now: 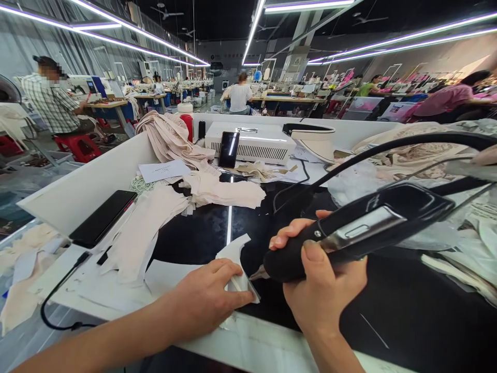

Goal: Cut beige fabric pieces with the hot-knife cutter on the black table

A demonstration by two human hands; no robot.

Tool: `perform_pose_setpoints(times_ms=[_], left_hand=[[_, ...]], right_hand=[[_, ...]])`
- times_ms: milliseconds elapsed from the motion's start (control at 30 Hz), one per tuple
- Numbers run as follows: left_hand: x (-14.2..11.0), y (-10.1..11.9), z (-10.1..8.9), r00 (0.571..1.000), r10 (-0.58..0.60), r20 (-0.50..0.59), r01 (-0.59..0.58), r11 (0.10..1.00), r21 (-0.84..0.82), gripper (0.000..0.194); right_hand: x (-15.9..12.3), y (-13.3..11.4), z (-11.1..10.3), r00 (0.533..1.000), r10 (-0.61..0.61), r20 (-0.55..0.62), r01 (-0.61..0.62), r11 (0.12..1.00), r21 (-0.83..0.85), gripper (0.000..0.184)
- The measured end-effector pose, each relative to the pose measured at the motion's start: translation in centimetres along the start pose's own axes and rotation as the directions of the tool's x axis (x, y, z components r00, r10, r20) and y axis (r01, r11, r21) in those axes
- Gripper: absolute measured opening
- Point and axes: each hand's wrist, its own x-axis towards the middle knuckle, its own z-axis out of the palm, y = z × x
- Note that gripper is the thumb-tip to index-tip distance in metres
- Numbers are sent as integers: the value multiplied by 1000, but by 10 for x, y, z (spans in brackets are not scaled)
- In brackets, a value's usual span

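My left hand is closed on a small curved white piece, pinching it near the table's front edge. The piece looks like fabric or a thin stack of layers; I cannot tell which. My right hand wraps around a black corded handheld tool with a silver panel along its side. Its narrow pale tip points left and sits right beside the white piece, close to my left fingers. Whether the tip touches the piece is unclear. Under both lies a glossy black work surface.
Beige cut fabric pieces lie to the left and at the back. A black tablet-like device leans at left. Behind stand a phone, a white vented box and a visor. The tool's thick cable arcs right. People sit at machines beyond.
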Motion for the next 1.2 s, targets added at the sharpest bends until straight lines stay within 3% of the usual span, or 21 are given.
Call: perform_pose_setpoints(times_ms=[267, 467, 600, 767, 1200], left_hand=[[-2, 16, 6, 998, -14, -62, 17, 999, 48, 44], [-12, 31, 12, 990, 42, -136, -22, 989, 146, 37], [-8, 23, 3, 988, 52, -143, -26, 984, 175, 23], [-3, 4, -6, 992, 69, -109, -59, 994, 94, 16], [-7, -5, -2, 993, 73, -94, -64, 993, 94, 23]], right_hand=[[-7, -3, -4, 998, 16, 63, -13, 999, -51, 33], [-11, -8, -7, 997, 5, 82, -1, 999, -48, 37], [-14, -8, -7, 997, 9, 73, -5, 999, -49, 38], [-15, -6, -9, 996, 1, 86, 3, 999, -42, 39], [-14, -9, -6, 998, 1, 60, 2, 999, -39, 40]])
